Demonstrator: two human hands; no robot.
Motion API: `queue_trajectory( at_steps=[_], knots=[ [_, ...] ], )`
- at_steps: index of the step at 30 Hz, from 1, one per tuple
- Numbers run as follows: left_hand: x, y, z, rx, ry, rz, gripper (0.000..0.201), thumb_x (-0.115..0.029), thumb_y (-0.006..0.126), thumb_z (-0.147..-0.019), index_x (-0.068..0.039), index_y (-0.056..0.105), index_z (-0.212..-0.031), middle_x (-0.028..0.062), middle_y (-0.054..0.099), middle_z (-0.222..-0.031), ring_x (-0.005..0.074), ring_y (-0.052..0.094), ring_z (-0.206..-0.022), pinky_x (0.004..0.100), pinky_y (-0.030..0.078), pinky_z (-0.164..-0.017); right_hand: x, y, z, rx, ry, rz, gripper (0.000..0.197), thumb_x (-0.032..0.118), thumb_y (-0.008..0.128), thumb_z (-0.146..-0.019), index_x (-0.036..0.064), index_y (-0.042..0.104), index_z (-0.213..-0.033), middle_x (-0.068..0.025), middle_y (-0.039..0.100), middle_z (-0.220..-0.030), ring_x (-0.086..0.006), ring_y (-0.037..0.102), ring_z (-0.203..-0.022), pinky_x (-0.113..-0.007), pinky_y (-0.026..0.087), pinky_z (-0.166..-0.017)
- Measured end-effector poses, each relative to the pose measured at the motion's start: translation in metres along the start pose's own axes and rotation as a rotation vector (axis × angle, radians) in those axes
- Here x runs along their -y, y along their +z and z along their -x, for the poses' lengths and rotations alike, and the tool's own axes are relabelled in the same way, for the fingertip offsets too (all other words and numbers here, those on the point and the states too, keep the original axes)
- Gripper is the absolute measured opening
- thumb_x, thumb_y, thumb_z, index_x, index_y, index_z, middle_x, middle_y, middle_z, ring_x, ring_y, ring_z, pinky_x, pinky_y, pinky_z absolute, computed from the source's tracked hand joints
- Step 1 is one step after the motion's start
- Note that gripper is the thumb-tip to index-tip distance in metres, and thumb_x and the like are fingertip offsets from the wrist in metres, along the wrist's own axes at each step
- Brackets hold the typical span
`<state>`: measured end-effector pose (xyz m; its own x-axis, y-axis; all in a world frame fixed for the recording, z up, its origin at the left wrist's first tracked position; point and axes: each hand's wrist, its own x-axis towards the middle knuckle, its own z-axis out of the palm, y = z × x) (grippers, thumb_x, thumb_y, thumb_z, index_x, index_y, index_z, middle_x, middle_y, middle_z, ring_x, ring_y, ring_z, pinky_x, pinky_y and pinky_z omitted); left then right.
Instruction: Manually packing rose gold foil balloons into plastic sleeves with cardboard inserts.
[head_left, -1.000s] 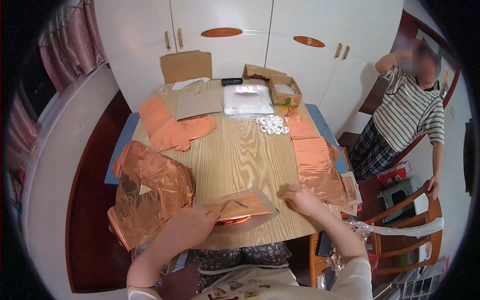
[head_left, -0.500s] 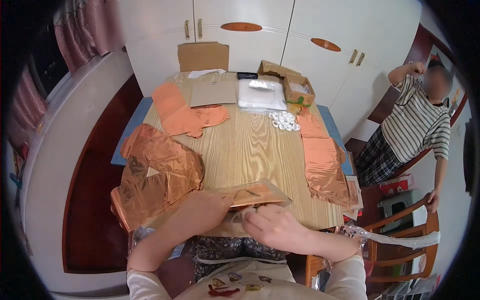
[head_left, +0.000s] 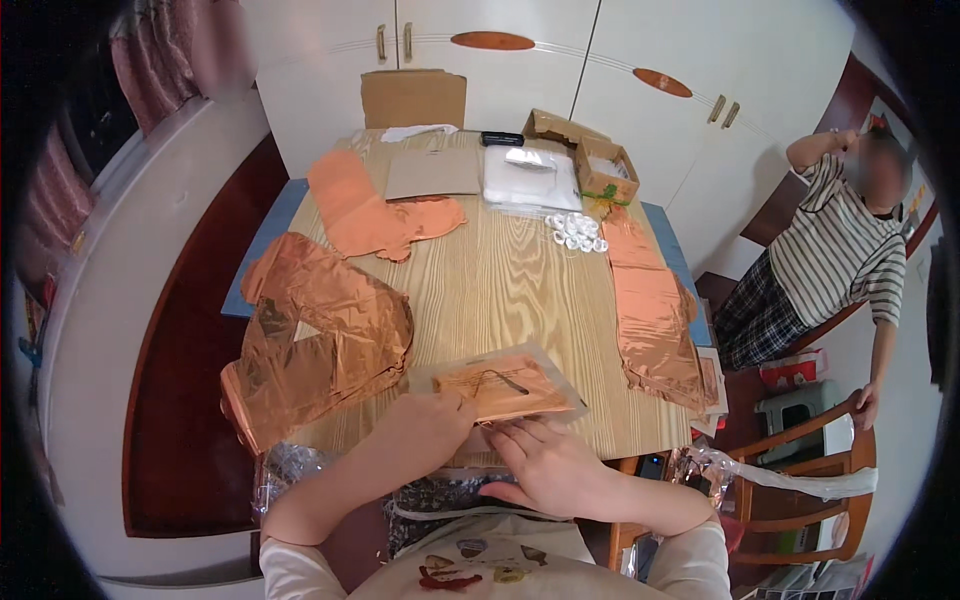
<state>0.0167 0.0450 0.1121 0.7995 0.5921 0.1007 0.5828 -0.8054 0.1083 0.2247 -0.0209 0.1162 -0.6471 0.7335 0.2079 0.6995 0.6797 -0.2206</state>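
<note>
A clear plastic bag (head_left: 567,385) with folded copper-coloured foil inside lies tilted at the table's near edge. A dark curved line shows on its upper face. My left hand (head_left: 432,425) is closed on its near left side, fingertips partly hidden. Along the bag's near edge rests my right hand (head_left: 545,458), fingers stretched out and thumb spread apart. Left of the bag, a pile of shiny copper foil pieces (head_left: 340,350), which look like flat uninflated balloons, covers the table. Behind it are matte orange foil pieces (head_left: 345,205). More copper foil pieces (head_left: 645,310) lie along the right edge.
Toward the back of the wooden table (head_left: 500,290) sit a grey flat sheet (head_left: 433,173), a stack of clear plastic bags (head_left: 530,180), several small white rings (head_left: 575,232) and a cardboard box (head_left: 607,170). A person (head_left: 835,235) stands at the right, holding a wooden chair (head_left: 800,500).
My right hand has gone from curled fingers at the bag's near edge to stretched ones laid along it. The bag's upper face now tilts more into view. My left hand keeps its hold.
</note>
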Motion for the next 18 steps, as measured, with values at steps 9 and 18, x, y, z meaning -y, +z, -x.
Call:
queue_trajectory(
  at_steps=[9,18],
  knots=[
    [-0.009,-0.003,0.0,-0.049,0.007,-0.036,0.011,-0.009,0.06,-0.077,-0.002,0.06,-0.085,0.0093,0.061,-0.078,0.021,0.067,-0.074,0.0302,0.055,-0.057,-0.006,0.024,-0.001,0.127,0.068,0.028,0.094,0.066,0.056,-0.083,-0.0176,0.047,-0.124,-0.0321,0.058,-0.115,-0.0431,0.056,-0.114,-0.043,0.045,-0.099],
    [-0.01,0.01,-0.002,-0.102,0.025,-0.063,0.013,-0.009,0.059,-0.077,0.0,0.06,-0.087,0.009,0.059,-0.083,0.0199,0.067,-0.078,0.0298,0.055,-0.056,-0.019,0.027,-0.025,0.403,0.2,-0.218,0.097,0.068,0.058,-0.081,-0.0153,0.043,-0.128,-0.0317,0.055,-0.122,-0.0471,0.052,-0.116,-0.045,0.043,-0.1]
  ],
)
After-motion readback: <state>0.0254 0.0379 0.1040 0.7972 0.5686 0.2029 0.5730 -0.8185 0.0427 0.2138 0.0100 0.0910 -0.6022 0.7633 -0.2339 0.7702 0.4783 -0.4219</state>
